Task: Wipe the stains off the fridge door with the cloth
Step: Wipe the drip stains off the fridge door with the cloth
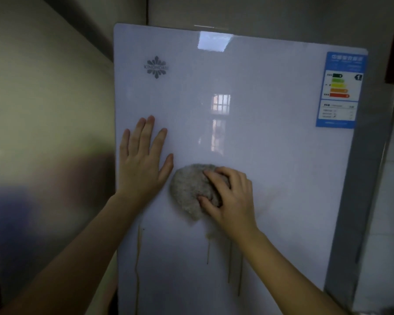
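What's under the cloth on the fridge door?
Only the white fridge door shows around the cloth, which the right hand grips against it. Any stain beneath is covered. Brownish drip streaks run down the door below it.

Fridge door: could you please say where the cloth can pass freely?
Free on the fridge door: the band between the logo and the energy label, above both hands; beyond the right hand, below the label. Crowded: the middle, where the left hand lies flat beside the cloth; drip stains run below.

1 fridge door (271,160); 1 cloth (188,189); 2 hands: left hand (141,162), right hand (233,197); 1 energy label (341,89); 1 brand logo (156,67); approx 4 drip stains (137,258), lower door.
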Demonstrator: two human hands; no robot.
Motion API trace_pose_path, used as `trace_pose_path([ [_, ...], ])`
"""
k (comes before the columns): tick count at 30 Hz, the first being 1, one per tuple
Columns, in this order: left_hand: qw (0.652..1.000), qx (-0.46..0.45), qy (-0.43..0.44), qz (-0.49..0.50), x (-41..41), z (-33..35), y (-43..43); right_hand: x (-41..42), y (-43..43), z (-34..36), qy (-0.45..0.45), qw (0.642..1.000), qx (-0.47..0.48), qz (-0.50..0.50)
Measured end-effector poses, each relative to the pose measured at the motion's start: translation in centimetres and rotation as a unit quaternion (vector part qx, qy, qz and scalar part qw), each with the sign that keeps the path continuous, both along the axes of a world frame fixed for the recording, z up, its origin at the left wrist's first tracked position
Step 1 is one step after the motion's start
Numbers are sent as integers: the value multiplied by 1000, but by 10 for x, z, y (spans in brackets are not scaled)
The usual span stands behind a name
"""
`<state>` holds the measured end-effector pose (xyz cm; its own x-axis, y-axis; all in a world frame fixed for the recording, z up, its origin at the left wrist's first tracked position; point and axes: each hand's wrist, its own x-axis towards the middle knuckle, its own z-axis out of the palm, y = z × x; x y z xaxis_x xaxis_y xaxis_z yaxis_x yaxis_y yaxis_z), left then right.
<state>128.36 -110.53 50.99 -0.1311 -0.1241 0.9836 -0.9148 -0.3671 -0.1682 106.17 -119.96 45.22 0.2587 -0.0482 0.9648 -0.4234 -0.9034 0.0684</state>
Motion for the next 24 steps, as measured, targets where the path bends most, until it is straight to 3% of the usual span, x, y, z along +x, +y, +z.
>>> trace_pose_path([
  [4, 999, -3, -34, 2, -6, 10, -5, -24, -11, 3, -1, 1000, -5, -19],
  [9, 998, 13, -61, -14, -4, 19, -12, -41, -22, 11, -129, 988, 74, -29],
  [11, 998, 5, -61, -21, -3, 18, -16, -29, -15, 9, -142, 986, 88, -21],
  [17, 997, -2, -72, -30, 4, 17, -19, -4, -3, -19, 59, 997, -43, -4],
  [24, 997, -6, -69, -33, 2, 15, -21, -6, -9, -8, -122, 991, 59, -15],
])
